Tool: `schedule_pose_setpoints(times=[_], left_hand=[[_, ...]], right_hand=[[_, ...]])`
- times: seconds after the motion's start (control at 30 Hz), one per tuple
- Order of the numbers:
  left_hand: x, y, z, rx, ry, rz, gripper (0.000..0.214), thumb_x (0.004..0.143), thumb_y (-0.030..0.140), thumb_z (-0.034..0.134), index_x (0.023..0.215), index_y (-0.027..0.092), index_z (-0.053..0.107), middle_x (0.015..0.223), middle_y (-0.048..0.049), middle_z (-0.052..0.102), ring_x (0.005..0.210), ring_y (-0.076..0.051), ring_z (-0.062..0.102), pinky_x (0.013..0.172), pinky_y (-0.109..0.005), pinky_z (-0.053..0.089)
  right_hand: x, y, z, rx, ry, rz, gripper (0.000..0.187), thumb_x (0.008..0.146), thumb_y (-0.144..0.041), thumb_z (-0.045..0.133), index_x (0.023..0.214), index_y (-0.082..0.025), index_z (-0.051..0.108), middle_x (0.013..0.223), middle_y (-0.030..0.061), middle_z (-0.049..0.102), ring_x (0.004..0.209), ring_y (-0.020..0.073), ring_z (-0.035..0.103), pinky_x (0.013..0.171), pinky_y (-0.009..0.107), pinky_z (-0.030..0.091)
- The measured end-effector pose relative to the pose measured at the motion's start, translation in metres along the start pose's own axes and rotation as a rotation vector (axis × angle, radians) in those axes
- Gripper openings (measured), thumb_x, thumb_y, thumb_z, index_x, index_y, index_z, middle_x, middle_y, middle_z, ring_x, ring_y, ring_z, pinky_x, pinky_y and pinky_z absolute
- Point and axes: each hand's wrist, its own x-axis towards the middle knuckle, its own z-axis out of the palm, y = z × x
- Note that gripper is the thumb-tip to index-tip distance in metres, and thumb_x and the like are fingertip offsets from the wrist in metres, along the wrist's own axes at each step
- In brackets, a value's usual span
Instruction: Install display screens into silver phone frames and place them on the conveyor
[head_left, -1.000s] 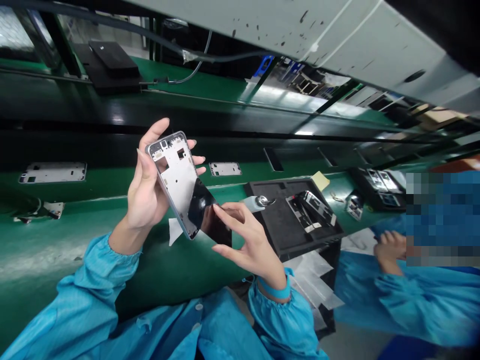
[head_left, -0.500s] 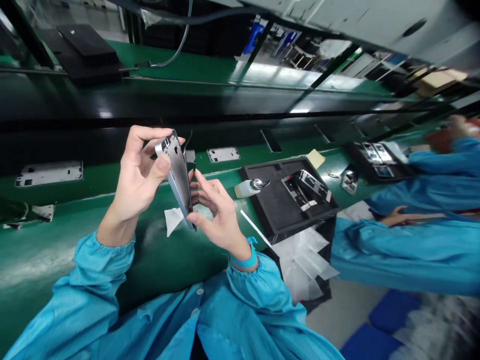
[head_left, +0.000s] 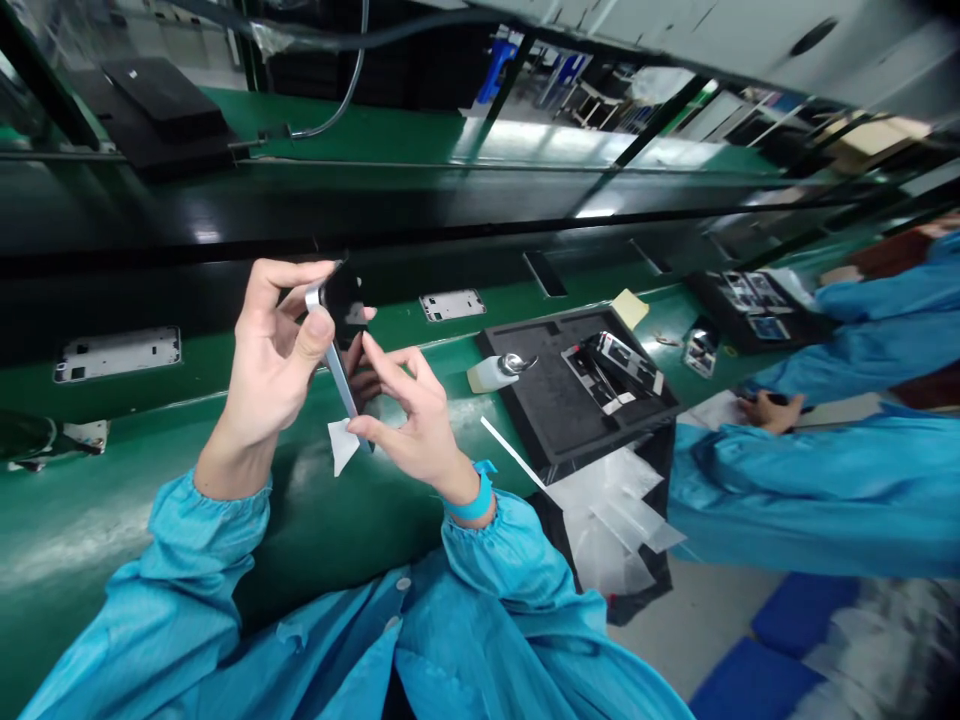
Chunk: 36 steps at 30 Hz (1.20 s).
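Observation:
A smartphone (head_left: 346,305) with a silver-blue edge and a glossy black face stands tilted in front of me, held above the green bench. My left hand (head_left: 266,355) grips its upper end, thumb on the near edge and fingers behind. At its lower part my right hand (head_left: 412,420) holds on, thumb at the bottom corner and fingertips against the black face. A white scrap (head_left: 343,447) lies on the bench just below the phone. Two pale metal phone plates, one to the left (head_left: 118,355) and one to the right (head_left: 453,304), rest beyond my hands.
To the right stand a pump bottle (head_left: 495,373) and a black foam tray (head_left: 551,405) with phone parts. Clear plastic sheets (head_left: 611,520) hang near the bench edge. A dark flat panel (head_left: 544,274) lies further back. A co-worker's blue sleeve (head_left: 810,490) reaches in at far right.
The phone's speckled metal inside no longer shows; a black glossy face now covers it. My right hand has moved left and its fingertips press on that face.

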Motion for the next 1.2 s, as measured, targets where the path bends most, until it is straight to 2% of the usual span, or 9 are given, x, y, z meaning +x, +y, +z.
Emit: schedule_pose_setpoints(times=[0.13,0.33,0.4,0.47,0.57,0.77,0.93,1.03,1.2], left_hand=[[0.001,-0.017,0.010,0.074,-0.059,0.234,0.054,0.093,0.065,0.083,0.129,0.028,0.069,0.136,-0.0105,0.078,0.123,-0.031,0.079,0.100,-0.041,0.067],[0.006,-0.029,0.012,-0.034,-0.084,0.028,0.069,0.101,0.085,0.053,0.122,0.023,0.074,0.110,-0.0118,0.084,0.093,-0.028,0.085,0.083,-0.042,0.071],[0.001,-0.028,0.013,-0.027,-0.131,-0.026,0.068,0.102,0.084,0.053,0.114,0.021,0.076,0.099,-0.0106,0.083,0.087,-0.028,0.085,0.077,-0.042,0.072],[-0.006,-0.025,0.017,0.006,-0.175,-0.031,0.065,0.100,0.082,0.059,0.110,0.020,0.078,0.097,-0.0099,0.083,0.085,-0.028,0.084,0.076,-0.041,0.072],[-0.016,-0.022,0.023,0.102,-0.212,0.025,0.061,0.098,0.078,0.066,0.103,0.019,0.082,0.100,-0.0103,0.085,0.091,-0.028,0.084,0.079,-0.039,0.071],[-0.029,-0.023,0.027,0.216,-0.226,0.098,0.060,0.106,0.073,0.058,0.112,0.021,0.086,0.103,-0.0101,0.085,0.088,-0.027,0.082,0.081,-0.038,0.067],[-0.020,-0.033,0.028,0.272,-0.074,0.226,0.054,0.106,0.069,0.061,0.103,0.021,0.084,0.106,-0.0087,0.084,0.099,-0.025,0.081,0.092,-0.035,0.065],[-0.008,-0.025,0.024,0.069,0.012,0.159,0.053,0.107,0.071,0.056,0.109,0.022,0.075,0.095,-0.0087,0.084,0.081,-0.025,0.082,0.078,-0.038,0.069],[0.000,-0.001,0.017,-0.107,0.064,0.164,0.050,0.109,0.072,0.050,0.112,0.023,0.063,0.088,-0.0096,0.083,0.066,-0.026,0.080,0.059,-0.038,0.069]], right_hand=[[-0.001,0.017,0.007,-0.177,0.032,-0.073,0.077,0.096,-0.066,0.081,0.159,-0.024,0.066,0.136,0.0164,0.055,0.121,0.0323,0.065,0.110,0.056,0.061],[-0.001,-0.001,-0.002,-0.111,0.191,-0.050,0.073,0.110,-0.071,0.054,0.169,-0.029,0.050,0.166,0.0191,0.037,0.121,0.0301,0.068,0.107,0.052,0.063],[0.005,-0.016,-0.012,0.041,0.233,0.044,0.078,0.109,-0.079,0.045,0.168,-0.027,0.049,0.147,0.0182,0.057,0.109,0.0273,0.071,0.089,0.044,0.067],[0.013,-0.027,-0.022,0.170,0.153,0.183,0.081,0.109,-0.085,0.035,0.149,-0.021,0.066,0.100,0.0098,0.070,0.079,0.0224,0.068,0.066,0.036,0.062],[0.018,-0.036,-0.031,0.245,0.049,0.303,0.079,0.106,-0.088,0.037,0.089,-0.020,0.073,0.053,-0.0024,0.047,0.047,0.0156,0.048,0.047,0.029,0.045],[0.015,-0.048,-0.037,0.210,0.078,0.219,0.073,0.107,-0.083,0.047,0.064,-0.025,0.047,0.049,-0.0039,0.045,0.043,0.0117,0.040,0.044,0.028,0.036],[0.017,-0.038,-0.038,0.244,0.080,0.233,0.070,0.105,-0.085,0.050,0.082,-0.021,0.068,0.063,-0.0023,0.052,0.055,0.0140,0.047,0.052,0.028,0.043],[0.001,-0.028,-0.035,0.281,-0.055,0.280,0.072,0.105,-0.087,0.044,0.121,-0.022,0.072,0.090,0.0031,0.068,0.074,0.0179,0.063,0.068,0.031,0.057],[-0.034,-0.018,-0.030,0.186,-0.395,0.209,0.074,0.114,-0.077,0.032,0.084,-0.019,0.068,0.078,0.0063,0.073,0.069,0.0176,0.067,0.068,0.030,0.057]])
